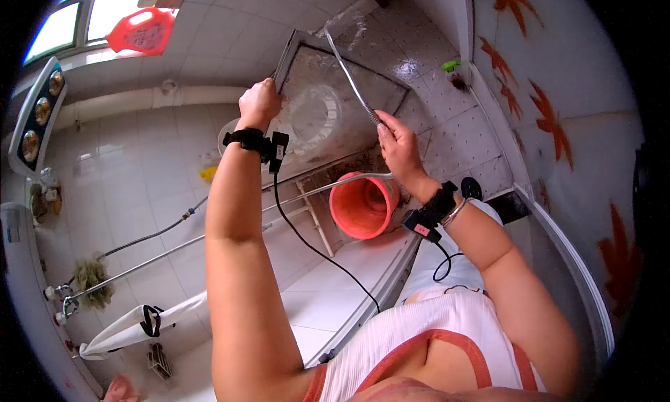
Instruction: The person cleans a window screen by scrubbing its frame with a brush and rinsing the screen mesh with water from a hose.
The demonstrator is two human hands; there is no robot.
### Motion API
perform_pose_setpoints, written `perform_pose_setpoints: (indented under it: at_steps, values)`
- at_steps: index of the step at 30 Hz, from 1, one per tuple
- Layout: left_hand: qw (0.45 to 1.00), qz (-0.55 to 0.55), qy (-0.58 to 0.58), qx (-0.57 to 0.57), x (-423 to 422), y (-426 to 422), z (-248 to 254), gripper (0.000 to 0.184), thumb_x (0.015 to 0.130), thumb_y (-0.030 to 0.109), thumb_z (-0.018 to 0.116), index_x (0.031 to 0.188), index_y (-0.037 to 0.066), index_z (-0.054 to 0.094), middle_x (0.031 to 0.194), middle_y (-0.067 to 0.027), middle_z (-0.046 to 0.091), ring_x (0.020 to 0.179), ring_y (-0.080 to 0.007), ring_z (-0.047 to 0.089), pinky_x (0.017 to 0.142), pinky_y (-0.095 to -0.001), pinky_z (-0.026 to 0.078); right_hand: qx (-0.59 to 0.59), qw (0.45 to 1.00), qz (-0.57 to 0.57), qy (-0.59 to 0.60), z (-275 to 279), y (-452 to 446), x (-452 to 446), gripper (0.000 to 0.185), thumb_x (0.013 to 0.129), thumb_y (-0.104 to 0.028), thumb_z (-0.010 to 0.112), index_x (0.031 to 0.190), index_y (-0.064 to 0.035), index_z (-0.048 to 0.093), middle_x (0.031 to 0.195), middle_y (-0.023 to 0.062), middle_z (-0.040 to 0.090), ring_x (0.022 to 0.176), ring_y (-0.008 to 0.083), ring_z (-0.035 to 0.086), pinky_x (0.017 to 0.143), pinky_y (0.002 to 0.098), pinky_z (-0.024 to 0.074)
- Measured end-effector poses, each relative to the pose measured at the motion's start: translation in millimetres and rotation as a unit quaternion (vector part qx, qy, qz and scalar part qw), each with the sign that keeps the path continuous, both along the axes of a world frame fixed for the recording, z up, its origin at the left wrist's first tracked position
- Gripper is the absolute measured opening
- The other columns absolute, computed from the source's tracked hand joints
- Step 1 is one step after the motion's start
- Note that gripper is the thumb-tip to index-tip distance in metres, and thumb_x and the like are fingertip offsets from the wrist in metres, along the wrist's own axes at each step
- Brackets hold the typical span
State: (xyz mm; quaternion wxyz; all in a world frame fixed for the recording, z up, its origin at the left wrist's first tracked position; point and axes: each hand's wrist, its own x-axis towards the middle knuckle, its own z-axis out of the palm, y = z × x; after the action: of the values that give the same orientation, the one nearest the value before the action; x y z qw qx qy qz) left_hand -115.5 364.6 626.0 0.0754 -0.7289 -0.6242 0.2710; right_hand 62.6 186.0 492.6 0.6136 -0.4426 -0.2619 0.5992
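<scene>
My left hand (259,102) is closed on the edge of a grey framed panel (363,70), which is tilted and stained. A pale round shape shows on or through its surface. My right hand (400,147) grips a ribbed metal shower hose (372,113), with the thumb along it. From there a bright silvery line reaches the panel's far corner; I cannot tell whether it is more hose or a water jet. Below my right hand, the hose runs back left to a wall tap (65,301). Both wrists carry black strapped devices with cables.
An orange-red bucket (359,208) stands below my right hand. A green-topped item (450,65) lies on the tiled floor by the glass door (558,88). At upper left are a red jug (142,33) and a lamp panel (38,116). A scrubber (93,280) hangs near the tap.
</scene>
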Motion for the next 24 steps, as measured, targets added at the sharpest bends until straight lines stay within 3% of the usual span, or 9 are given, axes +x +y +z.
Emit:
perform_pose_setpoints:
  at_steps: [5,6,10,13,17,18,21,24]
  values:
    - [1.000,-0.013,-0.003,-0.006,6.0,6.1,-1.7,0.035,0.075,0.034,0.064,0.089,0.003,0.056,0.092,-0.0196,0.062,0.088,-0.0367,0.059,0.073,-0.0436,0.046,-0.046,0.981,-0.063,-0.178,-80.0,6.9,-3.7,0.027,0.086,-0.012,0.050,0.108,0.0028,0.056,0.098,0.0198,0.062,0.091,0.0287,0.061,0.076,0.0330,0.0459]
    - [1.000,-0.022,-0.006,0.000,4.8,7.6,-2.5,0.035,0.075,0.033,0.064,0.090,0.003,0.056,0.092,-0.0196,0.062,0.088,-0.0370,0.058,0.073,-0.0438,0.046,-0.110,0.979,-0.020,-0.171,-84.4,10.6,3.1,0.027,0.086,-0.013,0.049,0.108,0.0015,0.057,0.097,0.0203,0.062,0.092,0.0284,0.060,0.079,0.0325,0.0457]
    - [1.000,-0.016,-0.013,0.006,9.6,7.4,-4.4,0.034,0.078,0.033,0.062,0.093,0.003,0.055,0.092,-0.0185,0.062,0.088,-0.0376,0.058,0.072,-0.0443,0.046,-0.120,0.955,-0.061,-0.266,-137.7,19.3,9.9,0.027,0.085,-0.013,0.048,0.106,0.0003,0.058,0.094,0.0204,0.062,0.087,0.0334,0.060,0.076,0.0372,0.0462]
    - [0.999,-0.018,-0.021,0.023,12.1,9.0,-6.8,0.035,0.077,0.034,0.063,0.094,0.005,0.056,0.093,-0.0167,0.063,0.089,-0.0357,0.059,0.073,-0.0433,0.046,-0.221,0.951,-0.011,-0.214,-133.5,18.7,30.6,0.028,0.084,-0.014,0.049,0.106,0.0007,0.058,0.096,0.0215,0.061,0.087,0.0360,0.059,0.076,0.0380,0.0459]
    - [0.997,-0.005,-0.040,0.062,9.0,16.6,-15.9,0.038,0.075,0.035,0.064,0.101,0.008,0.057,0.098,-0.0146,0.062,0.093,-0.0342,0.059,0.075,-0.0425,0.047,-0.239,0.918,-0.050,-0.312,-201.2,16.6,37.1,0.028,0.082,-0.013,0.046,0.104,-0.0006,0.060,0.090,0.0238,0.061,0.085,0.0372,0.058,0.073,0.0392,0.0456]
    - [0.997,0.030,-0.049,0.051,11.0,21.1,-17.0,0.040,0.076,0.037,0.063,0.105,0.010,0.057,0.100,-0.0146,0.062,0.094,-0.0344,0.058,0.076,-0.0423,0.047,-0.213,0.921,-0.100,-0.312,-205.9,13.0,40.0,0.025,0.080,-0.012,0.046,0.097,-0.0011,0.061,0.088,0.0235,0.061,0.081,0.0381,0.058,0.071,0.0408,0.0448]
    - [0.996,0.049,-0.039,0.060,14.6,27.6,-22.0,0.041,0.077,0.039,0.062,0.106,0.012,0.057,0.100,-0.0142,0.062,0.094,-0.0339,0.058,0.077,-0.0420,0.047,-0.282,0.924,-0.031,-0.255,-219.5,8.8,50.8,0.021,0.078,-0.011,0.046,0.087,0.0005,0.061,0.083,0.0232,0.060,0.078,0.0388,0.058,0.068,0.0423,0.0433]
    - [0.996,0.009,-0.010,0.092,17.8,24.7,-27.3,0.039,0.077,0.039,0.062,0.103,0.011,0.058,0.097,-0.0140,0.062,0.092,-0.0335,0.059,0.075,-0.0419,0.047,-0.245,0.929,-0.061,-0.271,-231.6,0.8,48.8,0.018,0.078,-0.012,0.046,0.079,0.0020,0.057,0.075,0.0232,0.058,0.072,0.0379,0.057,0.063,0.0434,0.0418]
